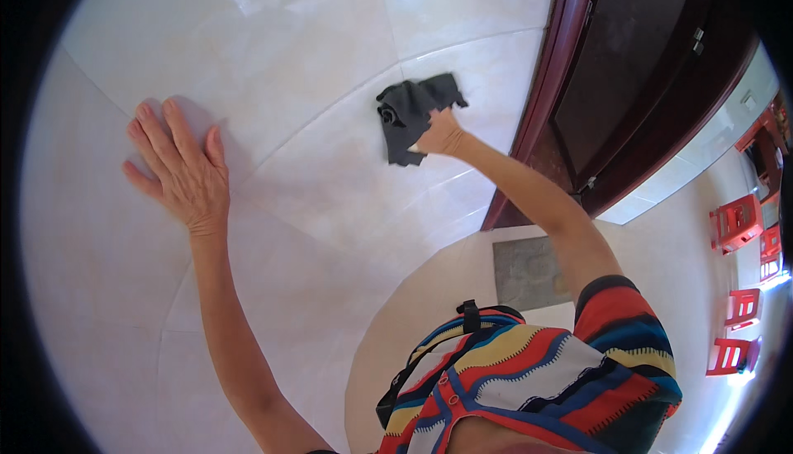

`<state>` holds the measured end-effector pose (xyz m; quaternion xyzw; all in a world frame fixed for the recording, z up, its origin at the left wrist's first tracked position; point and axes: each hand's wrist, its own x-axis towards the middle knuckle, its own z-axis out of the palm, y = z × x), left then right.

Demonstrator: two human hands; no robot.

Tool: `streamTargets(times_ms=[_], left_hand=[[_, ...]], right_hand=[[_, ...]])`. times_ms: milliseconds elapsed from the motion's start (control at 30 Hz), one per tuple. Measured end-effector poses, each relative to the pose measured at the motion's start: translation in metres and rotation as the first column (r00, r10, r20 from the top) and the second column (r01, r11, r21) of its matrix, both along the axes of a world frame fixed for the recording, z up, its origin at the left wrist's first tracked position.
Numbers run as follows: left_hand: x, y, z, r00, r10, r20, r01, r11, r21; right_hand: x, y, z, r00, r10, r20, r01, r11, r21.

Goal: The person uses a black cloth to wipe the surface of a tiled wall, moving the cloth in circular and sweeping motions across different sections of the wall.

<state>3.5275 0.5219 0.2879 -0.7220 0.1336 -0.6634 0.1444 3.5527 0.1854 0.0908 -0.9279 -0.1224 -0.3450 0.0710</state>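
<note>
A dark grey cloth, bunched and folded over itself, lies against the glossy pale wall tiles. My right hand grips the cloth's right side and presses it to the wall, a short way left of the door frame. Over on the left, my left hand rests against the tiles with its fingers apart and nothing in it. Thin joints run between the tiles, one of them passing just above the cloth.
A dark red door frame borders the tiles, with a dark door standing in it. A grey mat lies on the floor by the doorway. Red plastic stools stand along the far right.
</note>
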Motion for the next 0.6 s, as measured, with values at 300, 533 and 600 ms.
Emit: streamTargets(times_ms=[300, 533, 600], left_hand=[[0.003, 0.011, 0.001, 0.999, 0.002, -0.041, -0.002, 1.0, -0.012], [-0.008, -0.001, 0.006, 0.879, 0.461, -0.125, -0.452, 0.887, 0.09], [-0.003, 0.007, 0.004, 0.934, 0.346, -0.093, -0.342, 0.938, 0.056]], right_hand=[[0.012, -0.126, 0.042, 0.747, -0.518, 0.417, 0.524, 0.845, 0.11], [-0.004, -0.01, -0.02, 0.872, -0.407, 0.272, 0.307, 0.887, 0.344], [-0.017, 0.054, -0.009, 0.966, -0.245, 0.086, 0.221, 0.948, 0.228]])
